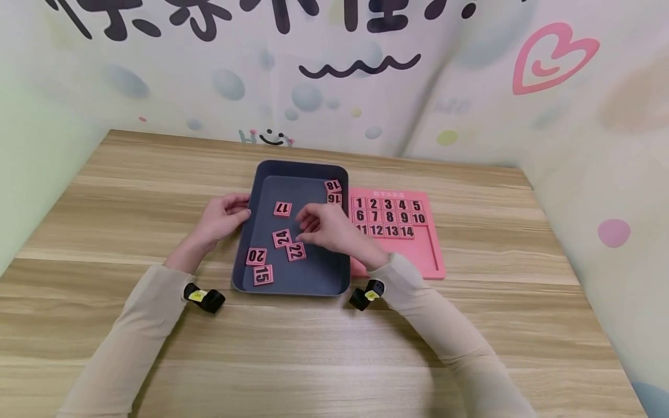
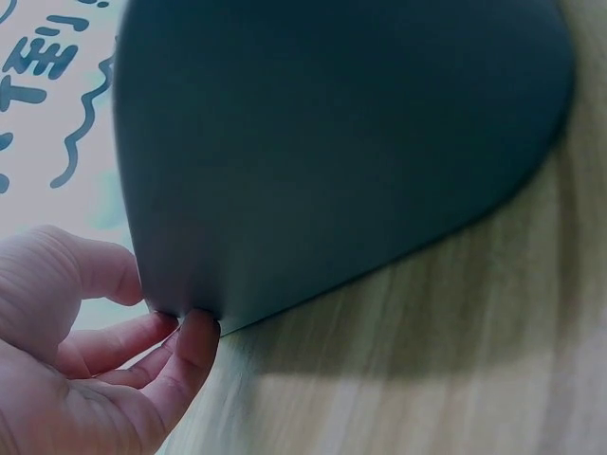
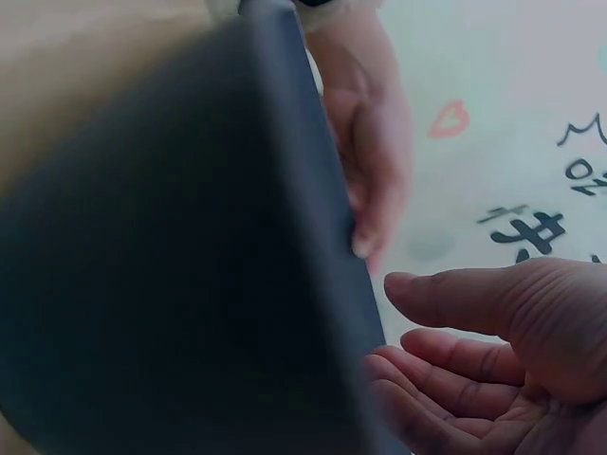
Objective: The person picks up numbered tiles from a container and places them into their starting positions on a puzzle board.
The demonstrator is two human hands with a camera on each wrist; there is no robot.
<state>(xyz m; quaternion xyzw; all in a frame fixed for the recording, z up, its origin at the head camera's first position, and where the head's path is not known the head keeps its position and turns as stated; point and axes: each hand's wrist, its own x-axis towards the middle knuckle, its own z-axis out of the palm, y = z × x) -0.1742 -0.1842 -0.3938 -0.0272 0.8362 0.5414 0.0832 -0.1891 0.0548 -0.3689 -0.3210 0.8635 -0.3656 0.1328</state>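
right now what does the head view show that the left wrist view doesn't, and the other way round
Only the head view shows the number tiles, the pink board and the right hand over the tray.

Only the left wrist view gives a close look at the tray's outer side, with the left hand's fingers touching its edge.

Both show the tray, the left hand, the wooden table and dark writing on the wall.

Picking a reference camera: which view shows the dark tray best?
Head: it shows most of the dark tray, including its inside and tiles. Left wrist shows only part, touched by the left hand; right wrist, a blurred part.
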